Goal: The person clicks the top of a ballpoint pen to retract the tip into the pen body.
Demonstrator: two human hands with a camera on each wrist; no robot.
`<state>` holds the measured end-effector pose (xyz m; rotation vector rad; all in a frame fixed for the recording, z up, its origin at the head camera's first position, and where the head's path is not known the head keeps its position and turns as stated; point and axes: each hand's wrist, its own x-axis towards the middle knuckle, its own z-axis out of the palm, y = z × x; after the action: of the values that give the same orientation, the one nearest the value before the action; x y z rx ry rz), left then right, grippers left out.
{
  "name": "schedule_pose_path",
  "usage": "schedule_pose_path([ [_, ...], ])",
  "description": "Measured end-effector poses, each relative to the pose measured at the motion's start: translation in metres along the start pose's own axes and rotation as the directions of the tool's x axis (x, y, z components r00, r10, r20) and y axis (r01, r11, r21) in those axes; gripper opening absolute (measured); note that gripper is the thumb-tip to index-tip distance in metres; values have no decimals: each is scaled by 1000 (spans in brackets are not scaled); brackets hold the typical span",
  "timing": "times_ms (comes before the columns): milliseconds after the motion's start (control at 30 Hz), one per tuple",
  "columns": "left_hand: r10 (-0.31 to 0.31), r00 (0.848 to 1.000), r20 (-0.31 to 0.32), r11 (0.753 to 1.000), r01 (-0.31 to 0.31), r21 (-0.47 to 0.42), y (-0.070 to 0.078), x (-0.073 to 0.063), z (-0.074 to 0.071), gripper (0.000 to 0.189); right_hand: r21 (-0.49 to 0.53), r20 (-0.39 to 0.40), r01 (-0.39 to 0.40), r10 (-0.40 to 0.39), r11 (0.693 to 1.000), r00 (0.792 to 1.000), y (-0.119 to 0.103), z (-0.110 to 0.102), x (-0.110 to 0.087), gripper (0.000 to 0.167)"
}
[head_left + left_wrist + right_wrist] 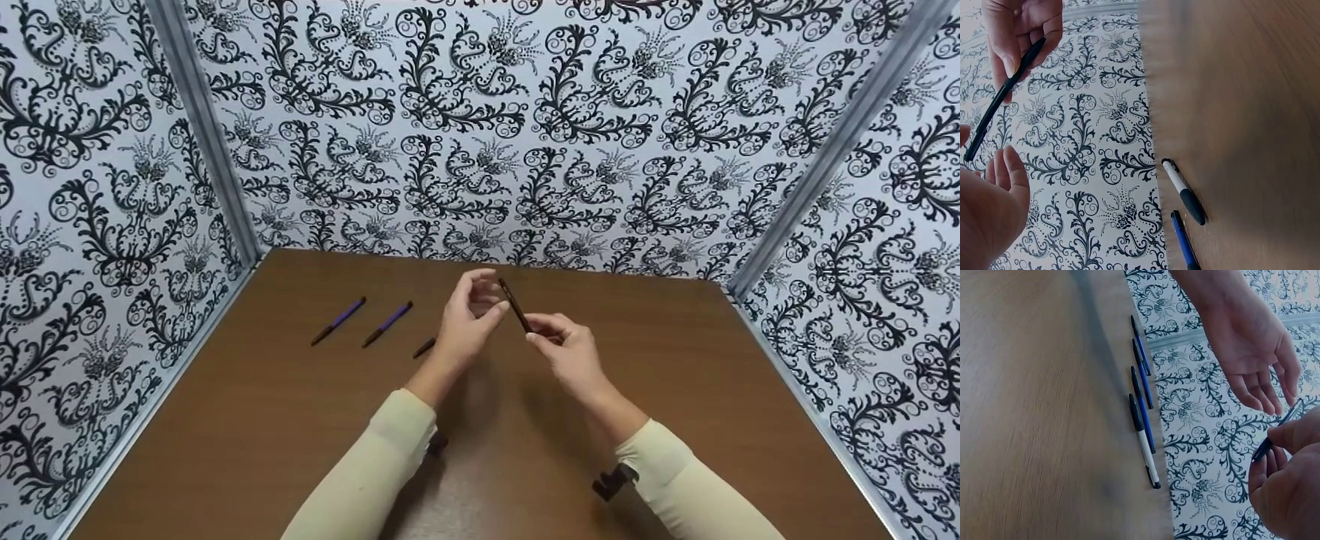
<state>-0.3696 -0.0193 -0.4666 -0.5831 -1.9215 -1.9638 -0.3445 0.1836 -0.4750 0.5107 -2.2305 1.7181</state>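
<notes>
My right hand (574, 352) pinches a black pen (514, 306) near its lower end, up off the table, between thumb and fingers. Beside the pen's upper end is my left hand (466, 319), its fingers loosely curved and not closed round it. The left wrist view has the pen (1002, 98) slanting from the right hand (1027, 34) down toward the left hand (994, 208). On the table to the left lie two purple-blue pens (339, 321) with black ends. A third pen (424, 347) is mostly hidden behind my left wrist.
In the right wrist view a white pen (1147, 453) with a black grip lies in line with several blue pens (1141, 405). The brown table (247, 420) is bounded by patterned walls (480, 150) at the back and both sides, with grey corner posts (210, 135).
</notes>
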Motion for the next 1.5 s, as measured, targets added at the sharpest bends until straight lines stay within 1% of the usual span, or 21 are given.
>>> schedule_pose_path([
  [133,8,1000,-12,1000,-8,-29,1,0,1,48,5,4,0,0,1000,1000,-2,1,-1,25],
  [367,40,999,-22,998,-41,-38,3,0,3,44,-7,0,6,-6,1000,1000,-5,3,-2,27],
  [533,35,999,-13,998,-35,-53,1,-1,6,43,12,-3,2,-2,1000,1000,-4,5,-4,26],
  [700,34,999,-17,997,-35,-74,0,-1,9,43,35,-12,-7,8,999,1000,-2,6,-4,26],
  [967,41,998,-56,995,-46,-92,3,0,14,45,65,-29,3,-1,998,1000,-3,10,-4,28],
  [1133,45,996,-76,994,-52,-94,3,0,16,46,59,-32,4,-2,998,999,-4,11,-5,28],
  [1367,87,992,-94,992,-95,-77,2,1,18,45,24,-53,44,-43,999,998,-3,13,-5,28],
  [1500,92,990,-103,991,-101,-87,1,3,19,45,30,-60,45,-43,999,997,-5,14,-5,29],
])
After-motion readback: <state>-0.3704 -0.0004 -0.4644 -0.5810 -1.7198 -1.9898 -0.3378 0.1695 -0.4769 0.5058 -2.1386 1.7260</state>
